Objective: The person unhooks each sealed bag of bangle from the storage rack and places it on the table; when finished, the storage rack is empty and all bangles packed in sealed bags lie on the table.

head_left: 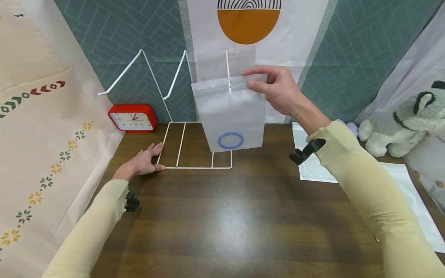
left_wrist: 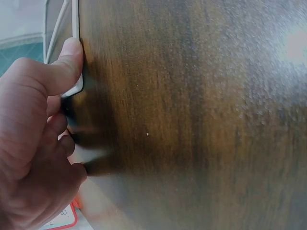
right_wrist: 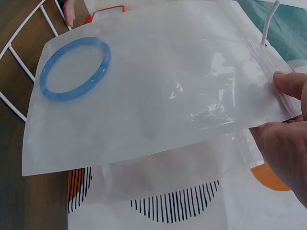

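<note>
A white wire display rack [head_left: 180, 145] stands at the back of the table, its upper arms rising in front of the wall. My left hand [head_left: 143, 161] holds its base by the front left corner; in the left wrist view the thumb [left_wrist: 72, 52] lies on the wire. My right hand [head_left: 278, 87] pinches the top right edge of a translucent zip bag [head_left: 231, 110]. Inside the bag, near its bottom, is a blue ring [right_wrist: 45, 86]. A rack prong [head_left: 227, 63] passes through the bag's top. Behind it hangs another translucent bag [head_left: 243, 58].
A red clock [head_left: 133, 117] stands behind my left hand. To the right, white packets [head_left: 313, 170] lie partly under my right arm, near a grey-and-white plush dog [head_left: 403, 119]. Patterned cloth hangs at the left and back.
</note>
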Demonstrator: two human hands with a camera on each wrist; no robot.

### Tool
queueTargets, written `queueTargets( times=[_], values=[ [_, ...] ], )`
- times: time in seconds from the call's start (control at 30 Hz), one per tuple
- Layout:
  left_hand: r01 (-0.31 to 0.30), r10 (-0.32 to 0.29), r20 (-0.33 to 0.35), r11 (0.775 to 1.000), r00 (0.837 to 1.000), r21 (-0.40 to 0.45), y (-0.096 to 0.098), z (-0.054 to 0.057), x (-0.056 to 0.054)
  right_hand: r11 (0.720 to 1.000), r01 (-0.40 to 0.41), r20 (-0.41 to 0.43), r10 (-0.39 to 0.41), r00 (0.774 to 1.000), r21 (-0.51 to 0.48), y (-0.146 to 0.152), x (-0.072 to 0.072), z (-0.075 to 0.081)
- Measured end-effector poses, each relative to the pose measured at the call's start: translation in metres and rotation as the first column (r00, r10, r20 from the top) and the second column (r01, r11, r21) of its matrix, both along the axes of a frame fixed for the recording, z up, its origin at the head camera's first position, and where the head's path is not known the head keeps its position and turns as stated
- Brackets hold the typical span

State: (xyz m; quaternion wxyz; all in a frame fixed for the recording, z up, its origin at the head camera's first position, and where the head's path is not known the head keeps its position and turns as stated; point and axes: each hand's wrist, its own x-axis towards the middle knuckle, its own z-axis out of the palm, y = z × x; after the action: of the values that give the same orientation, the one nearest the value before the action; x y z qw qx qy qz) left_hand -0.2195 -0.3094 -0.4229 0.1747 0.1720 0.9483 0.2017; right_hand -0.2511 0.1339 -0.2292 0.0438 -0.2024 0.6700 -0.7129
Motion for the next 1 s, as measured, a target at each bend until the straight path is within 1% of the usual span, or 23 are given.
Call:
queueTargets(
  times=[0.1, 0.27, 0.43, 0.67, 0.8, 0.9, 1.0],
  values=[
    [0.0, 0.0, 0.003, 1.0, 1.0, 0.004, 0.0, 0.0, 0.0, 1.0, -0.013, -0.009, 0.013, 1.0, 0.007, -0.001, 0.004, 0.0],
    [-0.001, 0.001, 0.01, 1.0, 1.0, 0.007, -0.001, -0.001, 0.001, 0.999, -0.031, 0.006, 0.031, 0.999, 0.015, 0.0, 0.01, -0.001],
    [0.003, -0.003, -0.004, 1.0, 1.0, 0.015, -0.001, -0.001, 0.001, 1.0, -0.017, 0.017, 0.017, 1.0, 0.026, 0.001, 0.016, 0.0],
    [-0.008, 0.008, 0.006, 1.0, 1.0, 0.005, 0.0, -0.003, 0.0, 0.999, 0.009, 0.013, -0.01, 1.0, 0.052, 0.004, 0.022, 0.0],
    [-0.009, 0.008, 0.007, 1.0, 1.0, 0.004, 0.0, -0.002, 0.0, 0.997, 0.015, 0.002, -0.015, 1.0, 0.07, 0.005, 0.027, 0.002],
    [-0.005, 0.005, 0.001, 1.0, 1.0, 0.002, 0.001, -0.001, 0.0, 0.998, 0.013, 0.012, -0.014, 1.0, 0.061, 0.005, 0.031, 0.003],
    [0.0, 0.0, -0.005, 1.0, 1.0, 0.001, 0.001, 0.0, 0.0, 0.997, 0.023, 0.019, -0.025, 1.0, 0.074, 0.005, 0.036, 0.005]
  ],
)
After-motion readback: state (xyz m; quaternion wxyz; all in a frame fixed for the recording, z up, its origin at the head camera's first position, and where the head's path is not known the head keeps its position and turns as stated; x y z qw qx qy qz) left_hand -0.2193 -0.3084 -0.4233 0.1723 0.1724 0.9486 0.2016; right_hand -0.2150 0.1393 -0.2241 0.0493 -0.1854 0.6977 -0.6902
